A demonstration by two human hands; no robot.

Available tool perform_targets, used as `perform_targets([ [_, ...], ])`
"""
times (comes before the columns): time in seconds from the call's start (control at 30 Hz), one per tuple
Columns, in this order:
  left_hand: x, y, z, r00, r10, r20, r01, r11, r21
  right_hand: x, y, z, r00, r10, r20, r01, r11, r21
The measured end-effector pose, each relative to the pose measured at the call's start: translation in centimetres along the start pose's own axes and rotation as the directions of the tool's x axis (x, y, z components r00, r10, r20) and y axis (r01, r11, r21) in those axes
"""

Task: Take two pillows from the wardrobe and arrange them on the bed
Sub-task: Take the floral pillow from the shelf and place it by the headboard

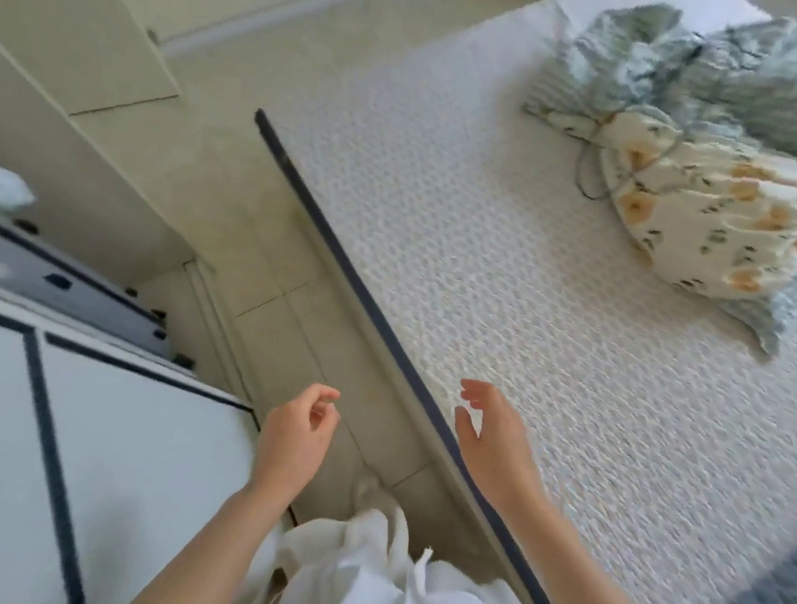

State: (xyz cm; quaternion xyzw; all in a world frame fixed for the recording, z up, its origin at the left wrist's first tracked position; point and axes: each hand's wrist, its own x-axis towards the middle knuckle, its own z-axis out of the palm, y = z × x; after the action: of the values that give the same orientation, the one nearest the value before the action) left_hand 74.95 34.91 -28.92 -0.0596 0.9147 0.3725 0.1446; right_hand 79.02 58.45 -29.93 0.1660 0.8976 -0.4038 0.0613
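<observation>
Two pillows lie on the bed [513,291] at the upper right. One is cream with yellow flowers [713,215]; the other is grey-green and patterned [744,88], behind and partly under it. My left hand [297,432] hovers over the floor strip beside the bed, fingers loosely curled, holding nothing. My right hand [490,436] hovers over the bed's near edge, fingers apart and empty. The wardrobe [95,13] with cream doors stands at the upper left.
A dark blue trim [375,314] runs along the mattress edge. A white surface with dark lines [68,437] fills the lower left, with a grey case [53,279] behind it. A narrow tiled floor strip [286,298] separates bed and wardrobe. White clothing [375,595] hangs below me.
</observation>
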Motion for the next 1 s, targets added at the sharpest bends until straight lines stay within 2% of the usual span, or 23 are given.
perform_targets([
  [0.27, 8.6, -3.7, -10.2, 0.956, -0.167, -0.243, 0.146, 0.984, -0.104, 10.9, -12.6, 6.9, 0.961, -0.213, 0.178, 0.213, 0.977, 0.023],
  [0.43, 13.1, -4.5, -14.8, 0.885, -0.25, -0.393, 0.197, 0.965, -0.171, 16.5, -19.4, 10.6, 0.88, -0.366, 0.305, 0.369, 0.928, 0.048],
  [0.57, 15.2, -4.9, -17.1, 0.818, -0.346, -0.459, 0.255, 0.934, -0.249, 21.0, -23.6, 12.9, 0.81, -0.413, 0.416, 0.419, 0.904, 0.082],
  [0.7, 17.4, -5.1, -19.2, 0.717, -0.438, -0.542, 0.295, 0.895, -0.333, 25.7, -27.9, 15.0, 0.703, -0.487, 0.517, 0.518, 0.85, 0.097],
  [1.0, 22.8, -4.4, -23.3, 0.422, -0.646, -0.636, 0.36, 0.764, -0.536, 35.2, -39.2, 19.3, 0.387, -0.588, 0.71, 0.707, 0.684, 0.181],
])
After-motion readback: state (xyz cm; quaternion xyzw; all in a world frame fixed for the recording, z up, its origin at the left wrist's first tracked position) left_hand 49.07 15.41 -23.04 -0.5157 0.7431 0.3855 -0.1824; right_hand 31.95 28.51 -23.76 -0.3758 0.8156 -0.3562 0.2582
